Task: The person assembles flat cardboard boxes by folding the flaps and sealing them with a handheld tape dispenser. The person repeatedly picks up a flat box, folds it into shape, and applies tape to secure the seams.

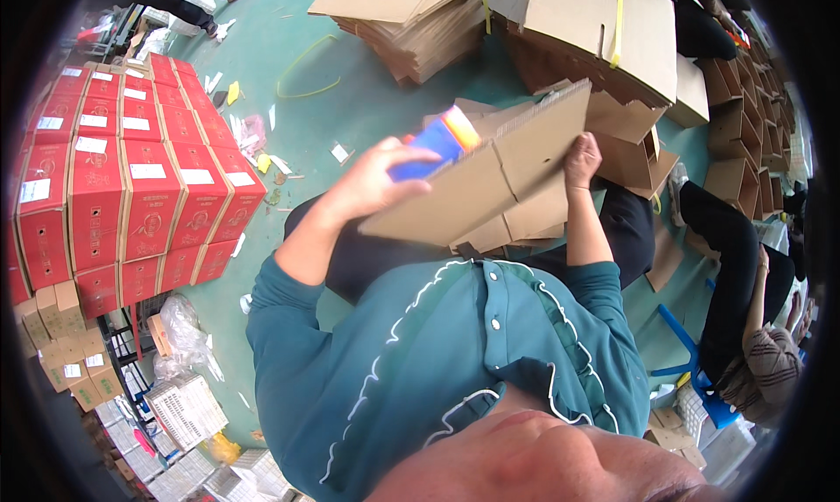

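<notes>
My left hand [378, 180] is wrapped round a blue tape dispenser [433, 145] with a bright orange and white end, slightly blurred. It is held against the upper left edge of a brown flattened cardboard box [521, 165], which tilts across my lap. My right hand [582, 161] grips the right edge of this box, fingers closed, with the fingertips partly hidden. Beneath and behind it, more brown cardboard pieces [623, 121] with raised flaps lie between my knees and beyond.
Red cartons [149, 174] are stacked at the left. Ahead stand a pile of flat cardboard [407, 29] and a strapped bundle [586, 16]. Open brown boxes [733, 134] line the right, near a seated person [726, 266] and a blue stool [687, 344]. Scraps litter the green floor [306, 126].
</notes>
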